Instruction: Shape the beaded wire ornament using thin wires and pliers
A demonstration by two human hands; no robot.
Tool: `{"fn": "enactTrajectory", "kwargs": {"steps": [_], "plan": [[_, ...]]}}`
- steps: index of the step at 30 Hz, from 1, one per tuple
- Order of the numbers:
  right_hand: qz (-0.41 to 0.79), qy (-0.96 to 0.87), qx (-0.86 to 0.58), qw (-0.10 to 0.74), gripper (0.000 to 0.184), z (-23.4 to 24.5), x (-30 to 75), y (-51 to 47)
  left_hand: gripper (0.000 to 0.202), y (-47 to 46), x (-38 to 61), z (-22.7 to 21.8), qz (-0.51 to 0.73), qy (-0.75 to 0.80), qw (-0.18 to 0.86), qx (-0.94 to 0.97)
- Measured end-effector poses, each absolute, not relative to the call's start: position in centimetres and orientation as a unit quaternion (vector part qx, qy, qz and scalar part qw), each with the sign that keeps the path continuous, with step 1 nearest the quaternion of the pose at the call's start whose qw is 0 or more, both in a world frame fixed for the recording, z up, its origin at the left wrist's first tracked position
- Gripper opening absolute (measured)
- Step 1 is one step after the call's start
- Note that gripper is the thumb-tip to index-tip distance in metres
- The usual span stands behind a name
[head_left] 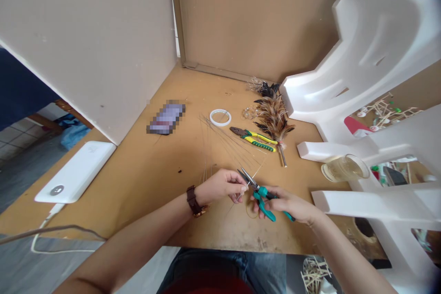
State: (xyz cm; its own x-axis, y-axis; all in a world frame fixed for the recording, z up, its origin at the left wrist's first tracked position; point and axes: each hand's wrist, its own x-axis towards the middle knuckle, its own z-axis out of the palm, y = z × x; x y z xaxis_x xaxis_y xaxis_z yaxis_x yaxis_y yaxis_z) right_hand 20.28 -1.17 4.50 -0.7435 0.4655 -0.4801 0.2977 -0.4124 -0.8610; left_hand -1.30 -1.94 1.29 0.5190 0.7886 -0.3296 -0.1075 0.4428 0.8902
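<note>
My left hand [220,187], with a brown strap on its wrist, pinches a thin wire [257,172] near the front of the table. Wrapped around teal-handled long-nose pliers [265,206], my right hand [287,204] is just to its right. The pliers' jaws point up and left and meet the wire beside my left fingertips; whether they bite on it I cannot tell. Beyond the hands several loose wires [225,137] lie fanned out. Yellow-and-green combination pliers [258,142] rest near them, beside a bundle of brown feathers [274,112] on a stick.
A white ring [211,118], like a tape roll, lies behind the wires. Left are a blurred phone [167,118] and a white power bank [77,172] with a cable. A white moulded chair [382,41] and a glass of pale liquid [344,168] stand right. Panels [255,18] enclose the back.
</note>
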Motion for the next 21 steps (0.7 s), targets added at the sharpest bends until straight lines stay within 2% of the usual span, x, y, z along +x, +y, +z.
{"fn": "enactTrajectory", "kwargs": {"steps": [11,17,21], "plan": [[0.754,-0.531,-0.384,0.053,0.021,4.06,20.01,-1.36,0.031,-1.94,-1.33,1.25,0.293,0.391,0.76,0.428],[0.687,-0.57,-0.448,0.039,0.02,3.97,19.79,-1.69,0.031,-1.88,-1.37,1.34,0.29,0.395,0.759,0.43],[0.626,-0.631,-0.459,0.019,0.013,3.9,19.91,-1.77,0.031,-1.91,-1.4,1.14,0.283,0.39,0.757,0.441]]}}
